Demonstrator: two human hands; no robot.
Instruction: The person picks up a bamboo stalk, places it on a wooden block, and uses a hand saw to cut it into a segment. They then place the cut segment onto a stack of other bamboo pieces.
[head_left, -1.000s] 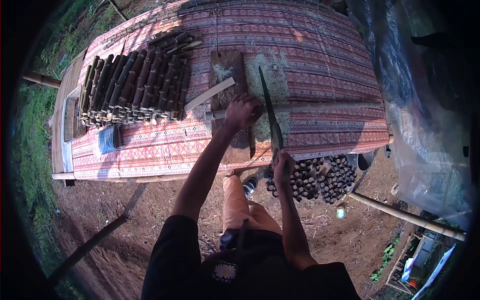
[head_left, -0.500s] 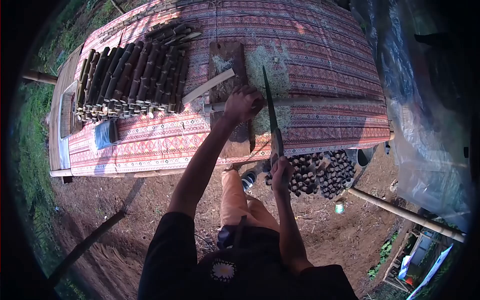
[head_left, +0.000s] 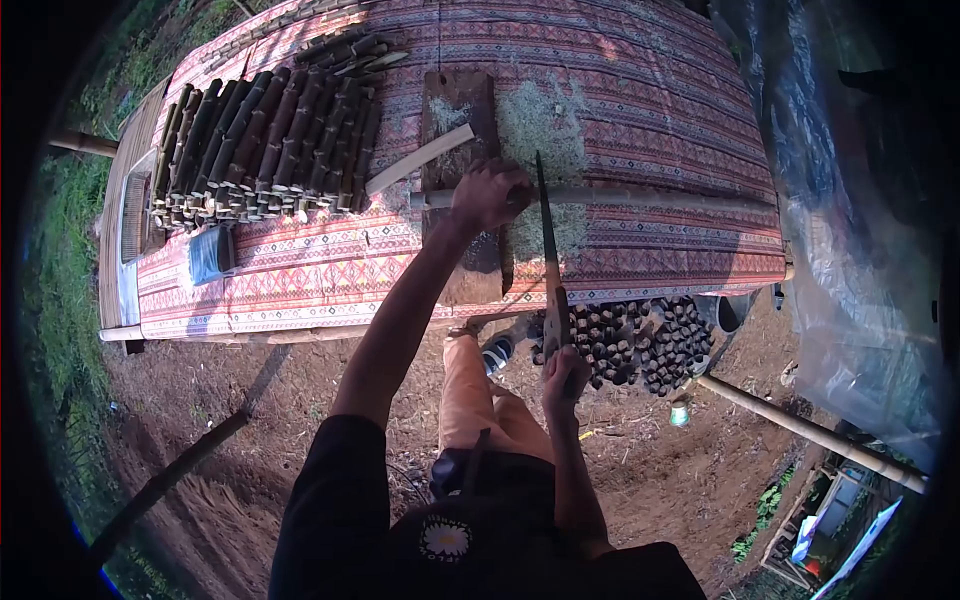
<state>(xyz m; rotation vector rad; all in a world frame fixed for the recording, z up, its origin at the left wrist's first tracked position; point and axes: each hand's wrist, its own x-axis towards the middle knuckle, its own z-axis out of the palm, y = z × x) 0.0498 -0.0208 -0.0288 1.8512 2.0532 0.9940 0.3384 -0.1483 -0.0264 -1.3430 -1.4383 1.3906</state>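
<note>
My left hand is closed around a long pale stalk, pressing it onto a dark wooden board. In my right hand is the handle of a saw; its blade points away from me and crosses the stalk just right of my left hand. A flat pale strip of wood lies slanted, one end on the board. Sawdust covers the cloth right of the board.
A stack of cut dark stalks lies on the patterned cloth at left, beside a blue pouch. Below the table edge stand many dark bundled pieces. A bamboo pole and plastic sheeting are at right.
My right hand and the saw have moved back toward my body. My left hand still holds the stalk in place. The view has shifted slightly.
</note>
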